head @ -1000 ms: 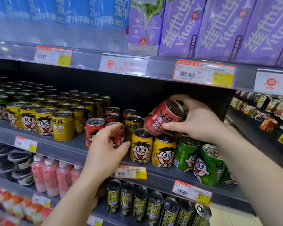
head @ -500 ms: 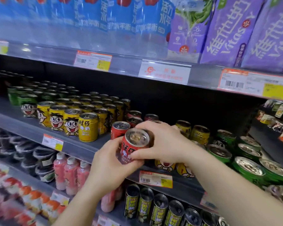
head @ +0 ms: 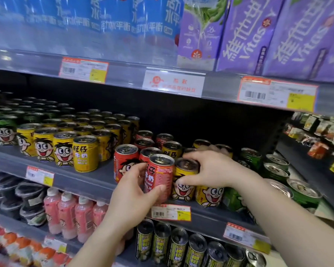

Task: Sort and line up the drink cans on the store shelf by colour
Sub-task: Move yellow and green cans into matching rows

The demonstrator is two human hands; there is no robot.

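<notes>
Nearest us, the left hand (head: pixel 132 191) wraps a red can (head: pixel 159 177), thumb across the lower front and fingers curled round its left side. The can stands upright at the shelf's (head: pixel 89 182) front edge, touching or just shy of the red can with the cartoon face (head: pixel 123 162) on its left. My read: it is being seated at the front of the red group, so the reds form one block.

Just right of it, the right hand (head: pixel 210 170) reaches in from the right and curls over the rim of a yellow can (head: pixel 183 180), thumb low on the printed face. That looks like a grip ready to pull a stray yellow out of the reds' territory, or steady it while the red settles. I cannot tell which.

A little farther right stands another yellow can (head: pixel 210 195), then the green cans (head: pixel 274 170) running off to the right. To the left, the tidy block of yellow cans (head: pixel 66 147) sits well apart from the reds, with bare shelf between. Plainly the stray yellows belong there.

Farther back, more red cans (head: pixel 154 139) queue behind the front pair. The deepest rows fade into shadow, colours hard to call. The right hand hides whatever stands directly behind it, and motion blur smears the edges of the view.
</notes>
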